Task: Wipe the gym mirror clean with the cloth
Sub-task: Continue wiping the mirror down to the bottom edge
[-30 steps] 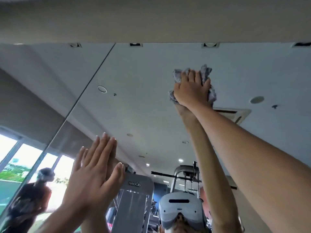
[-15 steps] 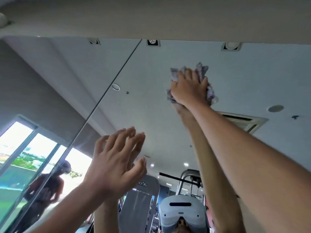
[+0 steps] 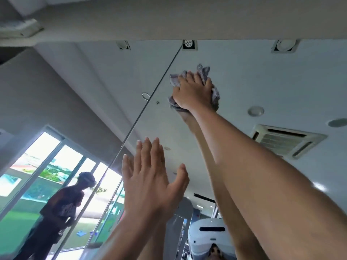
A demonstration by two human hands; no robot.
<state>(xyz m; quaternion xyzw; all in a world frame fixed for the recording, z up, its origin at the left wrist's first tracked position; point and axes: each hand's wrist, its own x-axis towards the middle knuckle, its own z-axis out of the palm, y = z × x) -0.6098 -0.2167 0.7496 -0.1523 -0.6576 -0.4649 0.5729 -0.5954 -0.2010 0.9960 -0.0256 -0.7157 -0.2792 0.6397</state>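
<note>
Since last frame the cloth (image 3: pixel 216 94) has slid left, now just beside the panel seam (image 3: pixel 150 102), high on the mirror (image 3: pixel 262 81). Fingers of the right hand (image 3: pixel 193 91) curl over it, pressing. Straight-fingered left hand (image 3: pixel 150 182) holds nothing, lower down. Mid-wipe, top band; next stroke probably wants steady pressure across the seam.

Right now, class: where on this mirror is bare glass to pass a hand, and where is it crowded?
Free: the wall mirror glass right of the crumpled grey cloth, from the top edge to the reflected ceiling vent; also left of the thin vertical seam, above the reflected windows. Crowded: lower centre, around the flat left hand and the right hand's forearm.
</note>
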